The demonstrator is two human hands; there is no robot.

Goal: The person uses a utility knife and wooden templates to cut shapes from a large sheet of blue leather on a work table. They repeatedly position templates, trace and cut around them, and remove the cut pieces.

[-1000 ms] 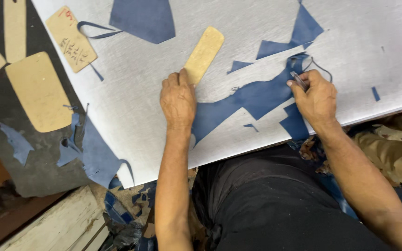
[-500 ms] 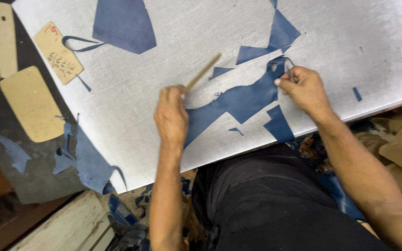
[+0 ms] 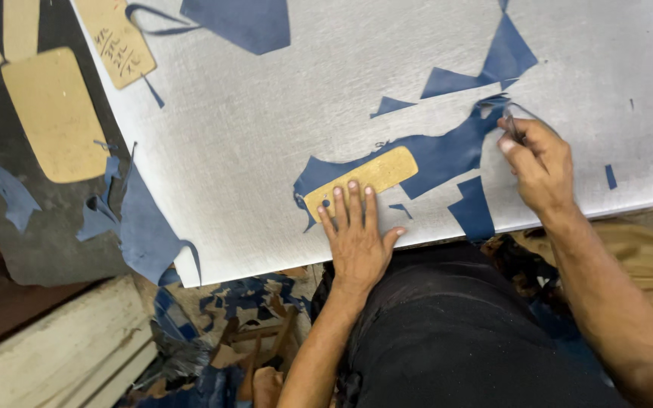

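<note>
My left hand [image 3: 355, 234] lies flat with its fingers spread, pressing a tan oblong cardboard template [image 3: 372, 177] onto a ragged piece of blue leather [image 3: 440, 153] on the grey metal cutting sheet [image 3: 281, 113]. The fingertips cover the template's near end. My right hand [image 3: 538, 162] is closed around a thin metal cutting tool [image 3: 513, 126], its tip by the leather's upper right edge.
Blue offcuts [image 3: 493, 64] lie scattered on the sheet, with a bigger blue piece [image 3: 239, 21] at the top. More tan templates [image 3: 54, 113] and a tag with writing [image 3: 115, 41] sit at the left. Blue scraps [image 3: 141, 227] hang over the sheet's near-left edge. My dark-clad lap [image 3: 447, 332] is below.
The left hand carried the template from higher on the sheet, tipped it on edge, then laid it flat on the blue leather. The right hand stayed at the leather's right end.
</note>
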